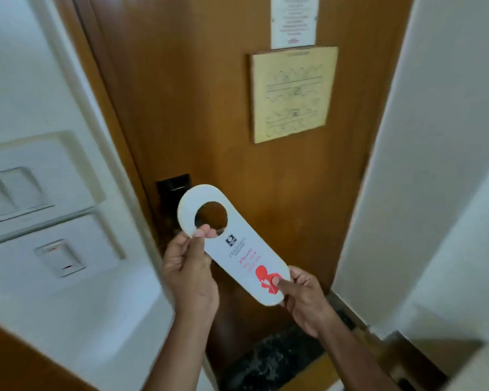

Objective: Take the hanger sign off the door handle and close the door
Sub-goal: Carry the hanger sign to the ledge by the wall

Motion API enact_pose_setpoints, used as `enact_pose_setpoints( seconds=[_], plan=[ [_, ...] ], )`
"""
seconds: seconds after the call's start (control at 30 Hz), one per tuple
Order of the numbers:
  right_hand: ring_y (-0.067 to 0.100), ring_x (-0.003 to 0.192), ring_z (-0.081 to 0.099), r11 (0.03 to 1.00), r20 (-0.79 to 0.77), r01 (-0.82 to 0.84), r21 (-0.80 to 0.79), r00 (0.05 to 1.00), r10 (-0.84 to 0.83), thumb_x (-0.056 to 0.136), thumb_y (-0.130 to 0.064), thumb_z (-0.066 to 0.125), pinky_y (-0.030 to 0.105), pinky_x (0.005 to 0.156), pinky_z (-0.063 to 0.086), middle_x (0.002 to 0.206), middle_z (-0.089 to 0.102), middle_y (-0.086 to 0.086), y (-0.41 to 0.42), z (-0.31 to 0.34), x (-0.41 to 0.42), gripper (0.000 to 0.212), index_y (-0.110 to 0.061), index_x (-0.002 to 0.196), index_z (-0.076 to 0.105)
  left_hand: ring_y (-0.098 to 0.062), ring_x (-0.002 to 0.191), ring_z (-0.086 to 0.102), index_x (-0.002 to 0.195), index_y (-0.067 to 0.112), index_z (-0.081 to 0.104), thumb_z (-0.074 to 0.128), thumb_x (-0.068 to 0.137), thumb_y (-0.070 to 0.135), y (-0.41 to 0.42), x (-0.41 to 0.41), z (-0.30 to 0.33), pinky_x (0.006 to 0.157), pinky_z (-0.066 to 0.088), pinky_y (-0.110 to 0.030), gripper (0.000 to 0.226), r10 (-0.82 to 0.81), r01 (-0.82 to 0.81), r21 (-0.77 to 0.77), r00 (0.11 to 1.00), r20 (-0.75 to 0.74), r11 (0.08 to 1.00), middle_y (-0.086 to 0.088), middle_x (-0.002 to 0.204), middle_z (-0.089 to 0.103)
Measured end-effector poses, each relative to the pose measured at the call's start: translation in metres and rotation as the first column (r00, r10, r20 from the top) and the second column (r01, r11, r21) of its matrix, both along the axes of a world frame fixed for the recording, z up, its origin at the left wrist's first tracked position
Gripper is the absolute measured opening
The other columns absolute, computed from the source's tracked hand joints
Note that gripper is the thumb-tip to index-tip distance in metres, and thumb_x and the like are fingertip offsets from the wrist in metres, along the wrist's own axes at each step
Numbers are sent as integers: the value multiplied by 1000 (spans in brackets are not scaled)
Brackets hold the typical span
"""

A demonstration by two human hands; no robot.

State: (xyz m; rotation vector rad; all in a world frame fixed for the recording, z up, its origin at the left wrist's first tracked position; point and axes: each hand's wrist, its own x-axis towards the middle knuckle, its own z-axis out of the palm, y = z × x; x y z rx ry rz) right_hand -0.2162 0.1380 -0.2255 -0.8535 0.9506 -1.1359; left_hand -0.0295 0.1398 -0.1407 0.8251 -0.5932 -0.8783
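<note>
A white hanger sign with red lettering and a round hole is held in the air in front of the brown wooden door. My left hand pinches its upper end just below the hole. My right hand grips its lower rounded end, thumb on the red figure. The sign is off the handle. A black lock plate shows on the door just above the sign; the handle itself is hidden behind the sign and my left hand.
A white wall with light switches and a card-slot panel stands on the left. A white wall closes in on the right. A yellow floor-plan board and a paper notice are fixed to the door. Dark stone threshold lies below.
</note>
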Motion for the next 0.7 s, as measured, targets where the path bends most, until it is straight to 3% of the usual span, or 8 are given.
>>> enact_pose_setpoints(
  seconds=[0.1,0.17,0.3,0.4,0.47,0.57,0.7],
  plan=[
    [35,96,75,966,-7,249,70,968,-249,78,-15,77,39,72,64,109,77,20,7,11,-50,35,-2,110,72,-25,89,78,100,14,76,73,91,15,-20,-18,-2,72,63,-32,9,-86,88,128,996,-14,988,-8,91,81],
    [34,96,75,925,-26,371,87,929,-370,78,-17,77,38,72,65,109,77,17,22,17,-89,38,-3,113,71,-23,84,79,104,13,73,75,90,15,-34,-40,-8,64,62,-28,14,-175,161,204,983,52,966,-4,87,81],
    [29,91,77,857,-132,509,76,857,-498,85,-18,75,36,65,65,101,80,10,67,13,-159,28,-13,112,72,-16,80,79,104,24,70,74,91,10,-34,-99,-27,57,61,-26,20,-335,266,292,916,221,919,3,86,81],
    [26,88,78,786,-163,613,77,786,-596,76,-25,77,33,62,64,99,81,6,104,4,-212,34,-18,109,74,-9,78,77,127,20,66,72,92,8,-19,-155,-49,54,60,-24,38,-414,295,353,847,334,888,2,101,76],
    [26,85,78,726,-177,680,102,731,-659,76,-26,76,33,59,63,95,81,5,121,-6,-244,31,-20,107,74,-14,75,78,133,16,63,70,93,5,-9,-191,-61,52,60,-23,42,-456,317,384,815,357,867,-2,103,74],
    [28,83,78,641,-186,748,171,663,-725,94,-11,66,33,58,61,94,81,10,153,-34,-301,14,-13,107,73,-15,76,76,132,13,63,68,93,1,10,-256,-85,53,60,-23,41,-521,349,443,773,361,826,-6,104,73],
    [32,83,77,567,-310,792,225,610,-729,91,16,50,34,60,59,89,80,11,205,-74,-379,35,-6,103,73,-11,73,75,131,13,62,66,94,0,45,-343,-130,54,60,-21,40,-618,383,544,703,353,747,0,100,69]
  ],
)
